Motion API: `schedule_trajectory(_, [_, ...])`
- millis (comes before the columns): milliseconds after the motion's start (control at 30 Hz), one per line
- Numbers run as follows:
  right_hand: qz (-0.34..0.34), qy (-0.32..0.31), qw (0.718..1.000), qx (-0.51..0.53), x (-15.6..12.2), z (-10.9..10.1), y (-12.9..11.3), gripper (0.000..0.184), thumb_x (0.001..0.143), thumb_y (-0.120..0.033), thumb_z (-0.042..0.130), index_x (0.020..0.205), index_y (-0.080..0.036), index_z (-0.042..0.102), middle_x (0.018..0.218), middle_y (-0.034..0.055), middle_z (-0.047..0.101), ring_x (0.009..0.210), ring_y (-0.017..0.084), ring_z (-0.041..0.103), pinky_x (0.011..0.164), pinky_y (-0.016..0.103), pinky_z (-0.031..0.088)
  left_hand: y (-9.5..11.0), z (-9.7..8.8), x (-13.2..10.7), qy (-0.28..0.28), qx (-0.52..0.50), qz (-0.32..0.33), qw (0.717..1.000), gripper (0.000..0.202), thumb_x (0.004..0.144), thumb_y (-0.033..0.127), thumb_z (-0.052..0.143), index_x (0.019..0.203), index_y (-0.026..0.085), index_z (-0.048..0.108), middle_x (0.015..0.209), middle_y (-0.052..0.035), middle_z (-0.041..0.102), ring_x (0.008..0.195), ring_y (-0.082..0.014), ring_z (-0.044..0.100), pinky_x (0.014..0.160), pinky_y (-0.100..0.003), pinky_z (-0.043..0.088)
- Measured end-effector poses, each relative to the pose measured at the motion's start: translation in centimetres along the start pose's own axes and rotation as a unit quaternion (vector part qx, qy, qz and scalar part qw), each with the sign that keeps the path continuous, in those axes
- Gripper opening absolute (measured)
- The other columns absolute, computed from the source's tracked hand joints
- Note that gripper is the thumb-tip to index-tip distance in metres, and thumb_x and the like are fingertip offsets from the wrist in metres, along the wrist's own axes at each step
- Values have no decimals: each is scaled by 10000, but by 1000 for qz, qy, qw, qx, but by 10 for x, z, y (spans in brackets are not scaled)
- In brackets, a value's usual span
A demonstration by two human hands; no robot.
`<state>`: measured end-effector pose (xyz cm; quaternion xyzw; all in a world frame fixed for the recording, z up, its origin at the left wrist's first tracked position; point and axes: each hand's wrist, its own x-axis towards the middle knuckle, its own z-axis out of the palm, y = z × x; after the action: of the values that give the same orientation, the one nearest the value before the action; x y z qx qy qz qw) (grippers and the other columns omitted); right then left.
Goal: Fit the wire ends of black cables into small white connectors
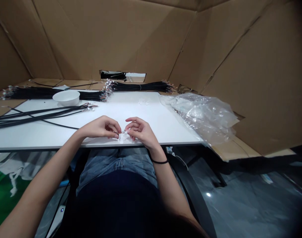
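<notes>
Head view, left hand: the left hand [105,127] has its grip pinched narrow, thumb against fingers, on thin wires [121,133].
Right hand: the right hand [141,133] holds a small white connector [126,132] in its grip between thumb and forefinger, the other fingers half spread; a black band [159,162] circles the wrist.
Wires and connector: between the two hands, just above the front edge of the white table [141,114]; the fingertips partly hide them, so whether the wires sit inside the connector cannot be told.
Single black cable: a black cable [64,126] crosses the table from the left and passes out of sight behind the left wrist.
Loose cables: a loose pile [39,116] lies left of the hands, its ends pointing right.
Bowl: a white bowl [66,98] stands behind that pile and blocks part of the left bundle [29,93].
Back bundle: a tied bundle [141,87] lies along the far edge, below a slot [135,77] in the cardboard wall [116,36].
White bits: a few small pale pieces [143,101] lie mid-table toward the back, too small to make out.
Plastic bag: a crumpled clear bag [203,112] covers the table's right edge.
</notes>
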<state>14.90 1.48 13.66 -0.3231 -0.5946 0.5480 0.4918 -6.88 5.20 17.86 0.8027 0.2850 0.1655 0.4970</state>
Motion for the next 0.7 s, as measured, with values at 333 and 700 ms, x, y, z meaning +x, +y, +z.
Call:
schedule_trajectory(333, [6, 28, 1000, 2, 0, 1, 0, 391, 735, -392, 770, 1027, -169, 637, 874, 32, 667, 560, 86, 574, 411, 182, 501, 0, 1, 0, 11, 4, 3, 1000, 249, 742, 282, 770, 893, 96, 703, 792, -97, 762, 736, -171, 723, 673, -215, 542])
schedule_trajectory(700, [27, 3, 1000, -10, -1, -1, 1, 408, 649, -333, 844, 965, -160, 652, 694, 2, 674, 578, 117, 619, 438, 183, 516, 1, 2, 1, 25, 23, 24, 999, 229, 747, 257, 748, 893, 88, 694, 775, -85, 736, 689, -141, 679, 648, -203, 520])
